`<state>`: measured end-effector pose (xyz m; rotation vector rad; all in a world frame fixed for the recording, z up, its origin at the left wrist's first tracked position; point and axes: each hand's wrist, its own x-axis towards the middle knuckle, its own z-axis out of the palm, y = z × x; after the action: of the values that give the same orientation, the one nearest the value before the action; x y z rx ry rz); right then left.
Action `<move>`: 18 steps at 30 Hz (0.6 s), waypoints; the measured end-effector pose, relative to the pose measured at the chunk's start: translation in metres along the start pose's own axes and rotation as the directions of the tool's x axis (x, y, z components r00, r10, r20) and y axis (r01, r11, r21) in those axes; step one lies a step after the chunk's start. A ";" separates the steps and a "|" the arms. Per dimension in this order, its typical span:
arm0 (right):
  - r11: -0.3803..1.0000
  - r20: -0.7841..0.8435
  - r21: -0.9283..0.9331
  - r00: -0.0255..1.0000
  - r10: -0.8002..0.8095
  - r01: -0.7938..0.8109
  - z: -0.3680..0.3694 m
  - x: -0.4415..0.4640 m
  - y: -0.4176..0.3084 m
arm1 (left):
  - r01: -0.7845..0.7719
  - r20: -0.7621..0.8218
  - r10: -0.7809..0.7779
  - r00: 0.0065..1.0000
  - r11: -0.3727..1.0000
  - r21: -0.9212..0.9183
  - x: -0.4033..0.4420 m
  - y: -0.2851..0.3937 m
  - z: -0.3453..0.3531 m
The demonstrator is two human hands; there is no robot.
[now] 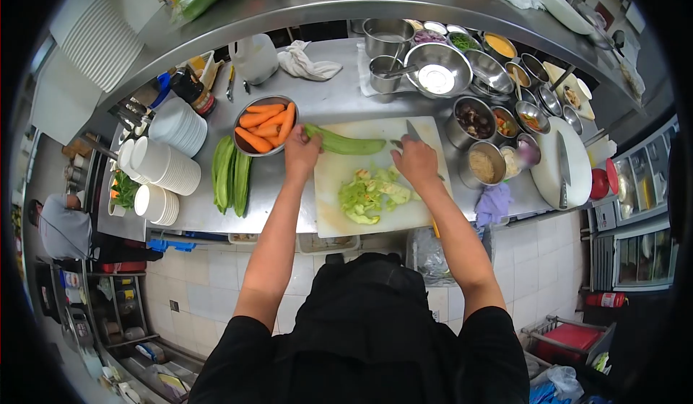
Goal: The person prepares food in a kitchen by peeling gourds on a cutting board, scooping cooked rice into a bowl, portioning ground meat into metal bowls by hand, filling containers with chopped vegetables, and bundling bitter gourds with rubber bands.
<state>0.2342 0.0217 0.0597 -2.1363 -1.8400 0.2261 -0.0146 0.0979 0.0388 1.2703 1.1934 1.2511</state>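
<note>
Green veg (350, 143) is held on far half of board (333, 205), pinched by L hand (303, 150); knife (411, 129) is clamped in R hand (417, 162). Trimming's prob. being done; next cut calls for veg kept steady.

I spot a crumpled cloth (309, 62) just right of the white jug (255, 60), a dark bottle (192, 92) left of that jug, and stacked bowls (178, 128) farther left.
</note>
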 end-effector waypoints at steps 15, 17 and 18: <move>0.830 0.013 0.551 0.994 -0.109 0.084 0.034 0.001 -0.070 | 0.105 0.009 -0.109 0.994 0.975 0.194 -0.106 -0.070 0.064; 0.845 -0.043 0.531 0.998 -0.054 0.069 0.040 0.002 -0.064 | 0.152 0.110 -0.170 0.979 0.975 0.160 -0.133 -0.077 0.062; 0.852 -0.073 0.521 0.997 -0.018 0.054 0.038 0.002 -0.064 | 0.136 0.094 -0.149 0.984 0.982 0.130 -0.140 -0.071 0.059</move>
<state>0.1627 0.0372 0.0458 -1.7040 -1.5492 0.5706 0.0436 -0.0370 -0.0424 1.2992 1.2791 1.0089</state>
